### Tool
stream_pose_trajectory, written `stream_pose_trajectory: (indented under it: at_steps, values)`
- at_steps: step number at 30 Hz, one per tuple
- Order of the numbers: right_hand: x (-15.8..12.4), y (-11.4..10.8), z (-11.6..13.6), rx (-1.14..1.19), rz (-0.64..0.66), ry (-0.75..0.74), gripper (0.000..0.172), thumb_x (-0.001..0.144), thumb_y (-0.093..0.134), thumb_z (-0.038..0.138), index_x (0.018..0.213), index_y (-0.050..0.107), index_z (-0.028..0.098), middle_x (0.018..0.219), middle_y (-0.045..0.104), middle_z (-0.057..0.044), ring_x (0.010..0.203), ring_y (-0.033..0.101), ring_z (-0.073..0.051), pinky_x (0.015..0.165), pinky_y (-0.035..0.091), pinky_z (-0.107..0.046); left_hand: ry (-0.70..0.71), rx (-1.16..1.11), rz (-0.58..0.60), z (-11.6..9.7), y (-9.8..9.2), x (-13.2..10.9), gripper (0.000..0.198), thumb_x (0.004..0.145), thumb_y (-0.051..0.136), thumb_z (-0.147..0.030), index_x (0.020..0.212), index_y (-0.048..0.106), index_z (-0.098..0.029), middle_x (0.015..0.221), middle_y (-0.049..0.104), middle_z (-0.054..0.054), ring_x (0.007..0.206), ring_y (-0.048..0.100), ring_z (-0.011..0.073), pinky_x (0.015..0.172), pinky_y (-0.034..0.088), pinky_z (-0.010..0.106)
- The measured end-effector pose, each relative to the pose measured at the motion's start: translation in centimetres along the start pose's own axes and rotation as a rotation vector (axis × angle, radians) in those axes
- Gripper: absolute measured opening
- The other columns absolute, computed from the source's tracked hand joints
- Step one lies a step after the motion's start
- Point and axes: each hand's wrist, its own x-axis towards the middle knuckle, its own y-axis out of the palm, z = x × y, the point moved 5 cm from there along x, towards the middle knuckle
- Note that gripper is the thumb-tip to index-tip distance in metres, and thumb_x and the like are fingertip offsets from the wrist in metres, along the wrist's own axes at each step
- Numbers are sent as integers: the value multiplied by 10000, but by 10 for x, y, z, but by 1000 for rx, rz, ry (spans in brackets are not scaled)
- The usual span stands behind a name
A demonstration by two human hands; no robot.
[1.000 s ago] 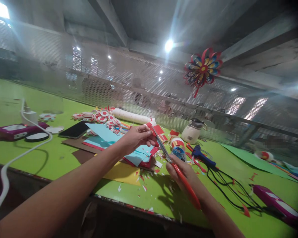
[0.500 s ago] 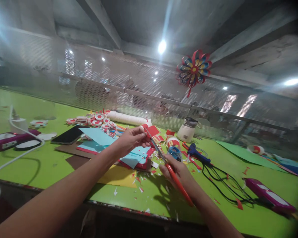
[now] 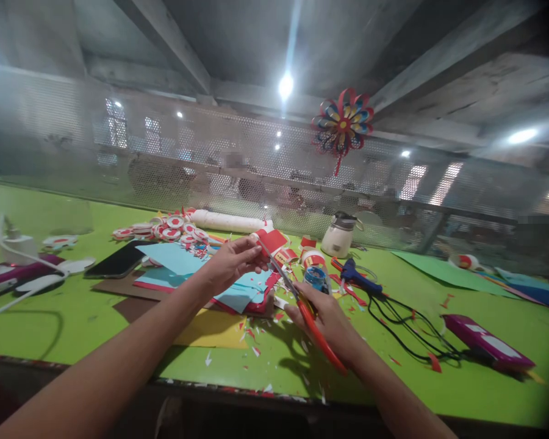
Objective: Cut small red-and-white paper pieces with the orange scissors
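Mostly my head's moved: the bench (image 3: pixel 229 372) has slid left in view, and my hands have barely shifted against it. So I'd say the work's no further along. Left hand (image 3: pixel 235 262) has a pinched grip on a small red piece (image 3: pixel 259 234), up by the scissors (image 3: pixel 312 323) tips. Right hand's (image 3: pixel 329 317) wrapped round the handles; can't tell if the blades are parted.

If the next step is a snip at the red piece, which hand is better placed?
Probably the right hand: it grips the red-handled scissors, their blades pointing toward the red piece. The left hand appears to pinch that piece, so it seems better placed to steady it.
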Motion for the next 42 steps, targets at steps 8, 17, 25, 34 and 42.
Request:
stream_pose_trajectory:
  at_steps: [8, 17, 25, 34, 42]
  values:
    - [0, -2, 2, -3, -6, 8, 314, 842, 518, 353, 1085, 553, 157, 974, 633, -72, 845, 576, -200, 760, 449, -311, 10, -16, 1, -2, 2, -1, 87, 754, 615, -217, 765, 596, -132, 740, 663, 71, 668, 609, 143, 614, 426, 264]
    - [0, 1, -1, 23, 43, 43, 205, 855, 496, 309, 997, 561, 177, 888, 619, -37, 771, 558, -179, 684, 436, -271, 1, -37, 5, -1, 1, -1, 107, 741, 634, -233, 750, 595, -134, 729, 666, 64, 651, 613, 136, 611, 435, 260]
    - [0, 1, 0, 23, 34, 36, 184, 858, 494, 302, 986, 555, 185, 819, 603, -9, 715, 543, -164, 618, 415, -245, 4, -18, 4, 0, 0, 0, 115, 746, 629, -238, 759, 594, -129, 737, 670, 67, 648, 611, 130, 634, 447, 269]
    - [-1, -1, -1, 28, 27, 42, 182, 847, 501, 315, 961, 574, 193, 769, 593, 0, 680, 536, -162, 597, 416, -249, 0, -45, -10, 0, 1, 0, 103, 736, 634, -215, 738, 587, -124, 716, 667, 73, 644, 609, 135, 619, 440, 266]
    - [1, 0, -16, 134, 28, 227, 358, 746, 620, 364, 1040, 603, 158, 700, 579, -7, 637, 527, -180, 605, 433, -303, 197, -156, -300, -13, -24, 3, 114, 693, 670, -196, 748, 604, -122, 702, 654, 35, 683, 614, 119, 692, 447, 249]
